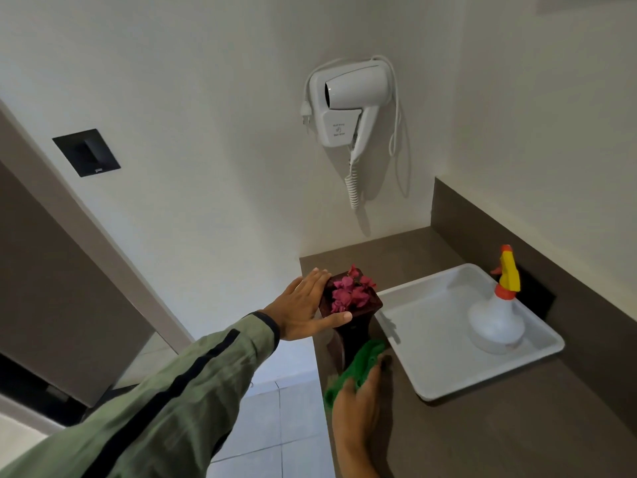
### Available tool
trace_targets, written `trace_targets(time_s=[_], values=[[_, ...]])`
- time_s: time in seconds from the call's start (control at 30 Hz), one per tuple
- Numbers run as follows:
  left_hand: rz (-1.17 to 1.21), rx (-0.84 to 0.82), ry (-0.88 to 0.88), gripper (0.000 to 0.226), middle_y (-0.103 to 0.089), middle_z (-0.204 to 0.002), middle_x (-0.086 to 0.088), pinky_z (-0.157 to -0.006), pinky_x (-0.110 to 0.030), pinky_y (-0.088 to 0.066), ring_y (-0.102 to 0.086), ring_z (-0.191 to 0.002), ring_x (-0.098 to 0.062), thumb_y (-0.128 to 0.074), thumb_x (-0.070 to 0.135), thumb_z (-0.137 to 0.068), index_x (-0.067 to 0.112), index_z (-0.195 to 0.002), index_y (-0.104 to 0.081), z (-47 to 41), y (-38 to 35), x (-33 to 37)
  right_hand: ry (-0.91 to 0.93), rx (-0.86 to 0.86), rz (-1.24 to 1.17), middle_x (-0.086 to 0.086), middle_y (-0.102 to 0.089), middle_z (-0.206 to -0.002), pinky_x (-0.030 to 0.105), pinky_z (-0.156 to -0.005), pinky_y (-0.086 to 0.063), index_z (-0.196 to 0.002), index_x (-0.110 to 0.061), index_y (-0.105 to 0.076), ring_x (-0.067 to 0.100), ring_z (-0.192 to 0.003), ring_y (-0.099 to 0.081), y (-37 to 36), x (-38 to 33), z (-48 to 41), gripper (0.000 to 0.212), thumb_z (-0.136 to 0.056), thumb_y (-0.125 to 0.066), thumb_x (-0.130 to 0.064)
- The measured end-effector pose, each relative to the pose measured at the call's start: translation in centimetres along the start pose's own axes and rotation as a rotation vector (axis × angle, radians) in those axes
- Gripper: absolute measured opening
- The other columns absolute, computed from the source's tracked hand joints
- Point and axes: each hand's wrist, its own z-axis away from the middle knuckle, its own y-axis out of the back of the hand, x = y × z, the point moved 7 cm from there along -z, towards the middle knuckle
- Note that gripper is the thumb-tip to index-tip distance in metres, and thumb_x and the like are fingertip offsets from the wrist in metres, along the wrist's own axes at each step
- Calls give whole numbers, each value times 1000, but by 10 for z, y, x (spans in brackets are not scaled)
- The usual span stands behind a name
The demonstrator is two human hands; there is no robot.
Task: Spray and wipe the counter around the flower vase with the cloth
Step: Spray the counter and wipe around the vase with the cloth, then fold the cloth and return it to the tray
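Observation:
A dark, square-topped flower vase (355,326) with pink flowers (348,291) stands near the left edge of the brown counter (482,436). My left hand (303,308) wraps around the vase's upper part, thumb in front and fingers behind. A green cloth (358,369) lies on the counter at the foot of the vase, pressed flat under my right hand (358,405). The spray bottle (496,312), clear with a yellow and orange trigger head, stands upright in the white tray, away from both hands.
A white tray (431,374) sits on the counter right of the vase, close to the cloth. A white hair dryer (348,105) hangs on the wall above with a coiled cord. The counter's left edge drops to a tiled floor (275,426). A brown backsplash runs along the right.

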Motion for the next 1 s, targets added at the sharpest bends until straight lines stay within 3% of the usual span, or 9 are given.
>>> trace_targets(time_s=[0.07,0.13,0.33,0.57,0.7,0.77,0.83,0.9,1.0], values=[[11,-14,3,109,-8,-165,-9,-124,-48,-6,-2,-152,-20,-22,89,-75,16,-154,-3,0,0,1,90,89,-103,19,-41,-150,39,-97,-48,-153,-18,-13,36,-123,-54,6,-25,-5,74,-93,-52,-1],[29,-29,14,108,-7,-165,-9,-124,-47,-5,-1,-152,-20,-22,87,-76,15,-154,-3,1,0,2,176,50,-171,14,-28,-158,49,-106,-44,-153,-24,-2,33,-136,-43,-5,-46,-10,80,-93,-49,2],[37,-32,-2,99,-9,-164,-12,-124,-46,-8,-5,-152,-24,-33,78,-83,15,-154,-5,1,3,2,279,59,-4,14,-3,-163,54,-111,-38,-148,-24,8,36,-147,-19,-33,-49,5,84,-92,-51,-2],[9,-25,-7,105,-9,-165,-12,-124,-46,-8,-5,-152,-24,-29,84,-79,15,-154,-6,1,2,1,172,-156,200,17,-11,-162,44,-108,-44,-145,-22,11,37,-140,-38,-48,-25,17,82,-94,-51,-5],[-8,-12,80,105,3,-166,-6,-123,-44,2,9,-151,-19,-26,84,-79,17,-155,1,6,6,5,18,-315,196,15,-44,-149,38,-106,-43,-151,-18,-24,31,-130,-50,-19,-10,15,65,-93,-53,-6],[118,126,172,98,6,-165,-2,-123,-43,4,12,-151,-17,-28,80,-83,21,-156,2,22,6,14,-22,-284,199,16,-53,-137,34,-98,-46,-140,-16,-47,32,-122,-54,11,-10,5,56,-86,-61,-5],[324,404,260,86,-9,-163,2,-123,-40,-5,-1,-151,-15,-44,67,-89,22,-155,-10,58,2,27,-118,-248,118,19,-61,-123,34,-89,-51,-127,-11,-56,33,-109,-61,45,-5,-12,50,-80,-69,-1],[399,618,309,70,-32,-153,3,-117,-37,-21,-24,-144,-15,-60,49,-90,21,-147,-34,101,-16,38,-282,-235,-86,25,-65,-115,45,-91,-52,-117,0,-59,38,-102,-63,75,1,-32,46,-74,-74,6],[591,570,438,34,-65,-126,-7,-95,-23,-49,-62,-109,-3,-73,26,-84,31,-115,-61,129,-68,58,-473,-346,-231,32,-61,-122,53,-104,-43,-123,8,-58,45,-113,-58,102,-7,-72,49,-76,-71,8]])
